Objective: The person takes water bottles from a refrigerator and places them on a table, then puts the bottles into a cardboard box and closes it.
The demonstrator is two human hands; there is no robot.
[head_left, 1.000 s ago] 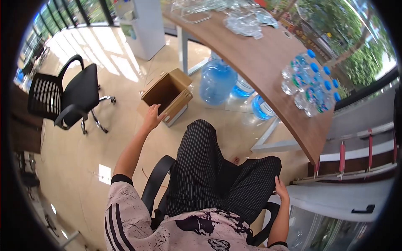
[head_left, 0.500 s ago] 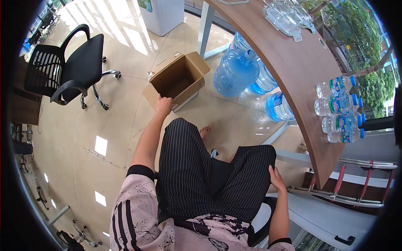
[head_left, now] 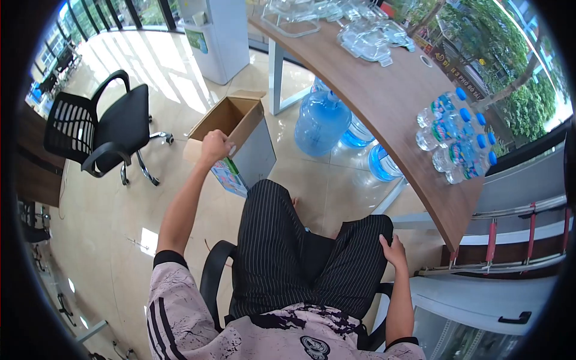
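Observation:
A tall cardboard box [head_left: 257, 155] stands on the floor ahead of my left knee, its brown inside showing through the open top. Its outer side is pale, with a colourful print low on the near face. My left hand [head_left: 216, 147] is closed on the near top edge of the box, at a flap. My right hand [head_left: 394, 252] rests against my right knee in striped trousers [head_left: 366, 246], thumb apart from the fingers and holding nothing. Some of its fingers are partly hidden.
A black office chair [head_left: 123, 117] stands to the left. Large blue water jugs [head_left: 321, 123] sit under the curved wooden table [head_left: 384, 99], which carries small water bottles [head_left: 447, 129] and clear plastic pieces [head_left: 372, 39]. A ladder [head_left: 492, 240] lies at the right.
The box has turned and come more upright, with its printed side now showing. My left hand has moved left with its edge. My right hand stays at the knee. The view has shifted.

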